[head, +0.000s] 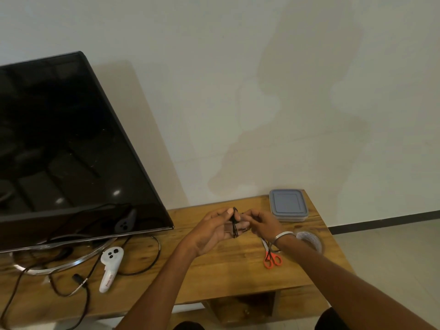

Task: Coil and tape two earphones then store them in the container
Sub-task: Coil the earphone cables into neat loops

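A black earphone coil (234,222) hangs folded into a narrow bundle above the wooden table (214,272). My left hand (215,231) pinches its top between thumb and fingers. My right hand (260,223) meets it from the right, with its fingertips on the bundle; whether tape is between them is too small to tell. A roll of clear tape (310,240) lies just behind my right wrist. The grey-lidded container (288,205) stands shut at the table's back right corner. A second dark cable (268,248) lies by the scissors, partly hidden under my right wrist.
Orange-handled scissors (272,258) lie under my right forearm. A large black TV (66,148) fills the left side on a curved metal stand (57,266). A white controller (110,267) and loose black cables (142,263) lie in front of it. The table's right edge drops off beside the tape.
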The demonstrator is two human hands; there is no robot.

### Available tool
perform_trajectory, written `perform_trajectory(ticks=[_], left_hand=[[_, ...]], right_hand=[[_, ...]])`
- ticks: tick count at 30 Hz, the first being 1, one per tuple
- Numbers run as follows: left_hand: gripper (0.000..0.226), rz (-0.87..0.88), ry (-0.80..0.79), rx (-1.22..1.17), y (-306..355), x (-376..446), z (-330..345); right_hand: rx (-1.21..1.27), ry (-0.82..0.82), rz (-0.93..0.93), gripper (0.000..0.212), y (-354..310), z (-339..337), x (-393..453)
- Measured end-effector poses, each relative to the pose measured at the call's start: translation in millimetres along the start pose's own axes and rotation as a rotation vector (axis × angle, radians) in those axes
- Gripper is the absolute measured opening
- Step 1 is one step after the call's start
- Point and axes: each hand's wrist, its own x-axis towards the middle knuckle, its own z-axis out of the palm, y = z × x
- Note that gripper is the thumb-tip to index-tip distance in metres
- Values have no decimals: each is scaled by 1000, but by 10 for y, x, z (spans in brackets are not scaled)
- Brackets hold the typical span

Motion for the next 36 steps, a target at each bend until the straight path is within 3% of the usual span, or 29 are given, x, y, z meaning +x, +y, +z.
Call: perform_trajectory(ticks=[8,13,22,28,36], left_hand=[[25,134,103,1,71,24,54],[27,185,246,383,-44,77,-17],[22,251,275,1014,-267,103,-251],[22,178,236,1077,-273,65,-286],[30,-30,116,993,-177,3,-226]], right_hand=[[-124,-166,51,19,29,186,-74],[-162,-294,40,21,-22,228,-125],[-11,-367,16,17,-115,64,-99],[-5,-311,29,18,-178,-88,-78],[-130,-179,-46,14,-294,-195,-35]])
